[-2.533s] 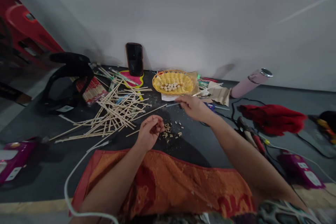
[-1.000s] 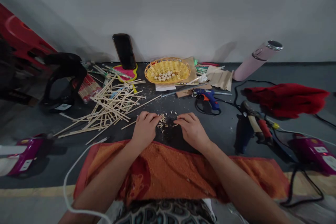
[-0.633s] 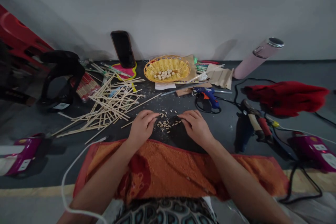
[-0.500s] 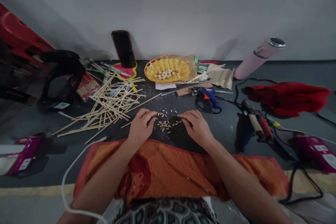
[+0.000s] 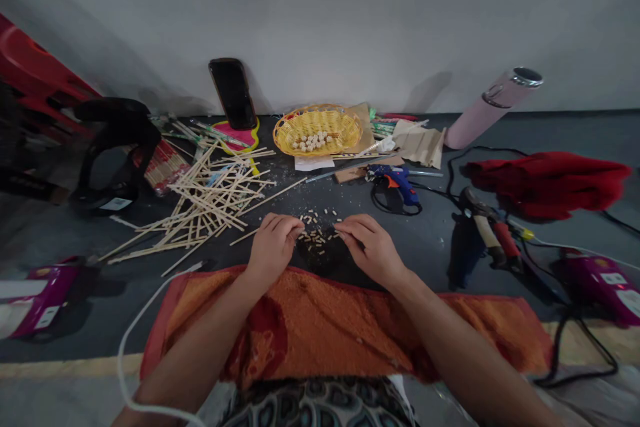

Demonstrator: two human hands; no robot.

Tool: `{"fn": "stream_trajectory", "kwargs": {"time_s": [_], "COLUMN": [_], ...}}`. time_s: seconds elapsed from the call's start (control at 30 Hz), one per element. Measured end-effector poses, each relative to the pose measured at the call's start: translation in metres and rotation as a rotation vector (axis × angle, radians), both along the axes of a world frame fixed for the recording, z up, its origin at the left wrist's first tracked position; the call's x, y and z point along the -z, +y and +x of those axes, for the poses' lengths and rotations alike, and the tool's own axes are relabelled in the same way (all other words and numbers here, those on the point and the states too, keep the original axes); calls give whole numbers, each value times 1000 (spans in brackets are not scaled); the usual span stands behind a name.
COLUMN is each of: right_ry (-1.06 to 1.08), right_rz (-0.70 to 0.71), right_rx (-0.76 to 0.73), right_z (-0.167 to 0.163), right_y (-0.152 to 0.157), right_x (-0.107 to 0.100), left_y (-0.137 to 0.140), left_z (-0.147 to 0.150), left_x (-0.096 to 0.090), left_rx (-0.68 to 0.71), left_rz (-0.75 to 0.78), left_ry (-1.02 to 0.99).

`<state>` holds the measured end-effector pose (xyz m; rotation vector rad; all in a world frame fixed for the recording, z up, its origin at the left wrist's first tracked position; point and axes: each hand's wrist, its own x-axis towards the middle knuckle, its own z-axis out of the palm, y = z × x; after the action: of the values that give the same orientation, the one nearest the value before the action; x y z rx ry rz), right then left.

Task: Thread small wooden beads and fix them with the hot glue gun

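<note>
Many short cut pieces of wooden stick (image 5: 315, 237) lie scattered on the dark tabletop between my hands. At the left side of this pile is my left hand (image 5: 273, 247), its thumb and forefinger closed in a pinch. Facing it from the right, my right hand (image 5: 373, 248) also has thumb and fingertips pressed together at the pile's edge. Whatever is in either pinch is too small to make out. Behind the pile, a yellow woven basket (image 5: 286, 136) holds several small pale clusters (image 5: 315, 141).
Long wooden sticks (image 5: 210, 197) are heaped at left, near a standing phone (image 5: 233, 93). At right are a blue glue gun (image 5: 400, 185), pliers (image 5: 487, 227), a red cloth (image 5: 555, 183) and a pink flask (image 5: 493, 110). An orange towel (image 5: 335, 327) covers the front edge.
Both hands have moved slightly inward over the pile, and their fingertips are closer to each other. The right fingers look more tightly pressed together.
</note>
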<state>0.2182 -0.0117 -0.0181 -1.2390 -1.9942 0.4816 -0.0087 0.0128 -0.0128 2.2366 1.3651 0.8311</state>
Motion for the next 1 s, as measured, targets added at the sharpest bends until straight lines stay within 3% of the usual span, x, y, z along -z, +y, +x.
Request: {"fn": "stream_trajectory", "kwargs": {"time_s": [0.3,0.5,0.7,1.0], "right_ry": [72,88,130,145], "right_rz": [-24,-64,-134,-162], "right_rx": [-168,-156,-118,-91], "right_z": [-18,-19,-17,-16], "right_y": [-13,-14,-11,-11], "right_x": [1,0,-8,-3], "left_y": [-20,-21,-18,-19], "left_z": [17,18,14,14], "left_x": [-3,-2,-3,-3], "left_rx": [91,104,24,55], "left_rz": [-300,-362,-460,-531], "left_ry": [-292,-324,-408,-458]}}
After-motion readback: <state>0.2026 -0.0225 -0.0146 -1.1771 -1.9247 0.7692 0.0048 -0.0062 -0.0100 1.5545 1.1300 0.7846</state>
